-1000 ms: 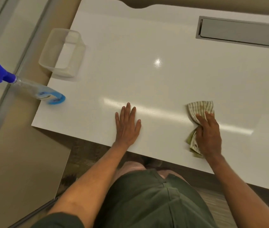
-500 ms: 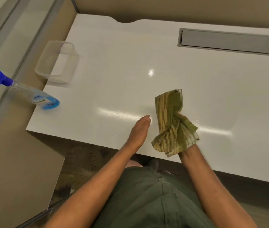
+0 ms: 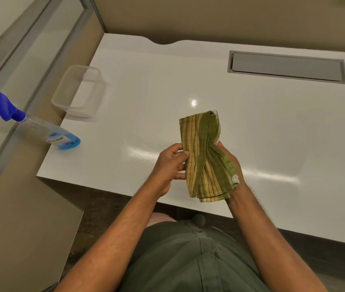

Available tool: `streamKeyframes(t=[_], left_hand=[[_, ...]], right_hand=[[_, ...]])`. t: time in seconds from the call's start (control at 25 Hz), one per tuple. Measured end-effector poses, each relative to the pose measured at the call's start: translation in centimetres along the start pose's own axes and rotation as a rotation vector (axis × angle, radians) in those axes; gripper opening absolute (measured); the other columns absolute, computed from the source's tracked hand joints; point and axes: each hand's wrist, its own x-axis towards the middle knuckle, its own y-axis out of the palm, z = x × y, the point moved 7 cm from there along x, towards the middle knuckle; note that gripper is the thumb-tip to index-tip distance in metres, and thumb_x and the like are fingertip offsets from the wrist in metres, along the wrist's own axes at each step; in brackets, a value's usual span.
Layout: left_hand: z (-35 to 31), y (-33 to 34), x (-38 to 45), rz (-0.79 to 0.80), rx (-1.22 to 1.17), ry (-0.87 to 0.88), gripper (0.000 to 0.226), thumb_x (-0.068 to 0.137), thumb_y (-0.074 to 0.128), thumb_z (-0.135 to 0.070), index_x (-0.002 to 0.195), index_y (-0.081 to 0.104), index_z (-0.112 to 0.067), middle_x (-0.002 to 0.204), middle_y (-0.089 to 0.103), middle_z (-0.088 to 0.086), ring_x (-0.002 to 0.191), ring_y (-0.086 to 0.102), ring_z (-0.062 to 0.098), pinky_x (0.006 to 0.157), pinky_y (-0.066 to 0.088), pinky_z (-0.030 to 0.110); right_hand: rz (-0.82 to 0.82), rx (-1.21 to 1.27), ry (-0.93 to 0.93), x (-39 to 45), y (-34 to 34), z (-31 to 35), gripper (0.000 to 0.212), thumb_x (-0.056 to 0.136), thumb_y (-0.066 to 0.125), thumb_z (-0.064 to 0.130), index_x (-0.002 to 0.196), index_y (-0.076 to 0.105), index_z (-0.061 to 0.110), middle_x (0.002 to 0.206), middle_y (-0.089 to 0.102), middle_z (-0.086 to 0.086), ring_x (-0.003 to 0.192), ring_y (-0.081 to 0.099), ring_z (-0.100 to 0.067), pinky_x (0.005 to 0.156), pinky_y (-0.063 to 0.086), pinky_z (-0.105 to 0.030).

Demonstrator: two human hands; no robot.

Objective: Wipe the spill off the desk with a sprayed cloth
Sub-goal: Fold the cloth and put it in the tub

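Observation:
A green and yellow striped cloth hangs bunched in the air above the front edge of the white desk. My right hand holds it from behind and is mostly hidden by the fabric. My left hand pinches the cloth's left edge with thumb and fingers. A spray bottle with blue liquid and a blue trigger head stands at the desk's front left corner, apart from both hands. No spill shows on the glossy desk surface.
A clear plastic container sits near the desk's left edge behind the bottle. A grey cable flap is set into the desk at the back right. A glass partition with a metal frame runs along the left.
My right hand lifted the cloth off the desk and brought it left, in front of me. My left hand left the desk surface and took hold of the cloth's left edge.

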Motion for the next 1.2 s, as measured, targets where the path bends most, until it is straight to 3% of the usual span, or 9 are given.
streamKeyframes(t=[0.12, 0.24, 0.32, 0.48, 0.68, 0.88, 1.0, 1.12, 1.2], left_hand=[[-2.0, -2.4, 0.1, -0.027, 0.080, 0.037, 0.019, 0.104, 0.062, -0.023, 0.122, 0.067, -0.024, 0.102, 0.081, 0.000, 0.086, 0.079, 0.018, 0.066, 0.063, 0.033], [-4.2, -5.2, 0.3, -0.040, 0.102, 0.085, 0.018, 0.103, 0.064, -0.023, 0.120, 0.067, -0.030, 0.103, 0.081, -0.002, 0.085, 0.077, 0.012, 0.065, 0.061, 0.030], [-5.3, -7.2, 0.6, -0.053, 0.089, 0.088, 0.021, 0.102, 0.066, -0.023, 0.121, 0.067, -0.032, 0.105, 0.080, -0.002, 0.092, 0.077, 0.015, 0.070, 0.061, 0.034], [-6.5, -10.9, 1.0, -0.032, -0.019, 0.051, 0.032, 0.099, 0.070, -0.021, 0.131, 0.066, -0.026, 0.105, 0.079, 0.002, 0.094, 0.075, 0.019, 0.077, 0.059, 0.039], [-6.8, -14.2, 0.8, 0.069, -0.365, 0.000, 0.033, 0.098, 0.069, -0.021, 0.131, 0.071, -0.015, 0.124, 0.075, 0.011, 0.110, 0.073, 0.023, 0.088, 0.063, 0.038], [-8.6, -17.3, 0.7, 0.146, -0.198, 0.052, 0.039, 0.098, 0.065, -0.028, 0.137, 0.066, -0.034, 0.132, 0.072, 0.009, 0.117, 0.071, 0.024, 0.087, 0.063, 0.042], [-10.6, -19.4, 0.7, 0.100, -0.034, 0.118, 0.034, 0.097, 0.065, -0.033, 0.129, 0.067, -0.044, 0.123, 0.077, 0.004, 0.110, 0.075, 0.023, 0.080, 0.064, 0.041], [-12.3, -21.2, 0.7, 0.031, -0.030, 0.187, 0.027, 0.097, 0.066, -0.035, 0.123, 0.071, -0.041, 0.117, 0.078, 0.001, 0.104, 0.075, 0.019, 0.074, 0.062, 0.031], [-13.1, -22.1, 0.6, 0.025, -0.076, 0.194, 0.028, 0.097, 0.063, -0.037, 0.123, 0.074, -0.036, 0.118, 0.077, 0.002, 0.101, 0.072, 0.016, 0.074, 0.060, 0.028]], right_hand=[[0.117, -0.004, -0.055, 0.9, 2.5, 1.1, 0.027, 0.108, 0.050, 0.026, 0.120, 0.068, 0.012, 0.098, 0.074, -0.011, 0.082, 0.075, -0.024, 0.075, 0.066, -0.040], [0.235, -0.100, -0.056, 1.0, 4.2, -0.1, 0.039, 0.103, 0.056, 0.036, 0.133, 0.063, 0.011, 0.117, 0.074, -0.015, 0.101, 0.075, -0.031, 0.085, 0.065, -0.046], [0.232, -0.321, -0.151, 1.5, 6.4, 0.1, 0.039, 0.103, 0.058, 0.037, 0.137, 0.063, 0.020, 0.127, 0.075, -0.007, 0.111, 0.076, -0.027, 0.087, 0.065, -0.042], [0.189, -0.664, -0.276, 2.4, 10.6, -0.3, 0.029, 0.109, 0.055, 0.031, 0.137, 0.059, 0.036, 0.124, 0.076, 0.010, 0.117, 0.074, -0.018, 0.088, 0.063, -0.034], [0.257, -0.475, -0.263, 3.5, 14.7, -0.5, 0.032, 0.108, 0.055, 0.017, 0.136, 0.063, 0.031, 0.129, 0.076, -0.006, 0.117, 0.075, -0.026, 0.086, 0.065, -0.035], [0.266, -0.505, -0.330, 4.5, 18.4, -0.4, 0.037, 0.108, 0.055, 0.009, 0.141, 0.059, 0.026, 0.133, 0.074, -0.005, 0.122, 0.073, -0.026, 0.094, 0.064, -0.041], [0.266, -0.576, -0.413, 4.5, 20.5, -0.1, 0.033, 0.108, 0.056, 0.012, 0.134, 0.066, 0.030, 0.133, 0.074, 0.002, 0.122, 0.072, -0.020, 0.096, 0.062, -0.040], [0.311, -0.668, -0.491, 3.9, 22.9, 0.5, 0.026, 0.103, 0.057, 0.024, 0.116, 0.078, 0.033, 0.133, 0.074, 0.008, 0.118, 0.072, -0.015, 0.088, 0.061, -0.035], [0.376, -0.725, -0.542, 3.6, 24.0, 1.1, 0.037, 0.103, 0.050, 0.009, 0.093, 0.080, 0.028, 0.145, 0.065, 0.012, 0.121, 0.070, -0.022, 0.085, 0.059, -0.058]])
